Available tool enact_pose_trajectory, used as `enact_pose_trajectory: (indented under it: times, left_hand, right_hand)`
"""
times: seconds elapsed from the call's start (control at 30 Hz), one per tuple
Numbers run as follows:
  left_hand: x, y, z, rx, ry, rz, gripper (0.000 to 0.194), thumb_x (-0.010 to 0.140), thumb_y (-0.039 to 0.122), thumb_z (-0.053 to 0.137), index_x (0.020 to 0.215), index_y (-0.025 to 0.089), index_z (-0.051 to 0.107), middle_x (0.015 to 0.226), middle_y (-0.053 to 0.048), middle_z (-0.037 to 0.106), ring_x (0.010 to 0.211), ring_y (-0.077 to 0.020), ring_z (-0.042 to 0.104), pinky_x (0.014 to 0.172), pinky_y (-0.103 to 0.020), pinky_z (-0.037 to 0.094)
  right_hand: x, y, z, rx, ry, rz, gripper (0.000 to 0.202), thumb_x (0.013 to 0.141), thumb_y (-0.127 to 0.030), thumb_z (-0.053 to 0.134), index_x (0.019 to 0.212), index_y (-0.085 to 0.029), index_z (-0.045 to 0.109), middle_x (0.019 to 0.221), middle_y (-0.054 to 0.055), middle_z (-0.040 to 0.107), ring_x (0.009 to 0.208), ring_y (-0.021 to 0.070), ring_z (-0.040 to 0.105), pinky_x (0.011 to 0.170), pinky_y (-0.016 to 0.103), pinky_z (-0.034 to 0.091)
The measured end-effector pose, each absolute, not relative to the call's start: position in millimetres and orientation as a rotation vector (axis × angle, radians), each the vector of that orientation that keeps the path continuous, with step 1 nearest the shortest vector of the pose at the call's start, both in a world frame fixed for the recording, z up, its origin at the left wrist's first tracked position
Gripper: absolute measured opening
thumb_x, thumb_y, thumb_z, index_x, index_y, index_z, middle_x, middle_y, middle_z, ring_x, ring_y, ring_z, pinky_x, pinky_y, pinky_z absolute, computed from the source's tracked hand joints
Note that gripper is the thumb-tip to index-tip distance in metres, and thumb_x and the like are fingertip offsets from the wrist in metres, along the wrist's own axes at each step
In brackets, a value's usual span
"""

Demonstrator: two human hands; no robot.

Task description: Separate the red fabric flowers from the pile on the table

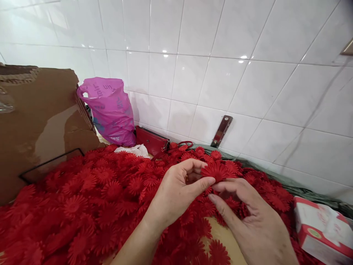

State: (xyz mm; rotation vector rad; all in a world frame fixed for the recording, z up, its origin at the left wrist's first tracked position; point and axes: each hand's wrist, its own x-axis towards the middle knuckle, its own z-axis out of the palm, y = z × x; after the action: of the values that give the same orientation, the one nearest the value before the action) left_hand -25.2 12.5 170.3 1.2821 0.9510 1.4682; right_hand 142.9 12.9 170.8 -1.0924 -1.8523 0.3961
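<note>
A red artificial flower head point(217, 171) with many narrow petals is held up in front of me, above a heap of similar ones. My left hand point(179, 189) pinches its left edge between thumb and fingers. Close on the right, my right hand point(248, 213) has its curled fingers at the flower's lower edge. Its thumb tip stands a little apart below them, so that hand is open. Behind and below both hands spreads the heap of loose red flower heads point(110, 191).
A cardboard box point(41, 121) stands at the left, beside a pink plastic bag point(111, 110) and a red purse point(151, 141). White tiles point(162, 73) cover the wall behind, with a dark metal strip point(222, 130) against it. A tissue pack point(322, 228) lies at the right.
</note>
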Motion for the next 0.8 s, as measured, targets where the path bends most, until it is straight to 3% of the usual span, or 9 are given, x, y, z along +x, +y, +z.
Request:
enact_pose_trajectory:
  times: [0.13,0.27,0.53,0.8]
  left_hand:
    - [-18.2,15.0,170.2,1.134,0.836,1.459,0.022,0.080,0.029,0.079,0.090,0.016,0.065,0.071,0.005,0.061,0.066,-0.0073,0.053,0.065,-0.021,0.043]
    - [-21.0,16.3,171.3,1.098,0.805,1.444,0.027,0.076,0.035,0.084,0.082,0.015,0.066,0.070,0.004,0.064,0.063,-0.0076,0.055,0.065,-0.022,0.044]
    - [-35.5,14.7,170.3,1.106,0.763,1.354,0.026,0.075,0.034,0.086,0.078,0.014,0.069,0.075,0.001,0.069,0.068,-0.0073,0.058,0.070,-0.021,0.045]
    - [-30.2,10.7,168.4,1.056,0.765,1.417,0.031,0.071,0.035,0.089,0.072,0.014,0.066,0.067,0.003,0.065,0.062,-0.0059,0.054,0.065,-0.020,0.043]
  right_hand:
    - [135.3,13.8,170.3,-1.146,-1.704,0.252,0.017,0.088,-0.043,0.068,0.086,-0.027,0.071,0.084,0.000,0.074,0.072,0.0171,0.070,0.068,0.027,0.056]
    - [132.1,16.3,167.9,-1.033,-1.703,0.141,0.015,0.089,-0.043,0.070,0.090,-0.028,0.073,0.090,0.001,0.074,0.080,0.0191,0.070,0.076,0.030,0.056]
    - [129.5,13.8,163.9,-0.968,-1.722,0.089,0.014,0.091,-0.040,0.070,0.098,-0.029,0.074,0.101,0.003,0.073,0.092,0.0206,0.070,0.088,0.033,0.055]
    - [131.8,13.2,169.0,-0.846,-1.781,-0.005,0.009,0.093,-0.034,0.068,0.095,-0.029,0.076,0.098,0.002,0.077,0.086,0.0186,0.074,0.084,0.030,0.058]
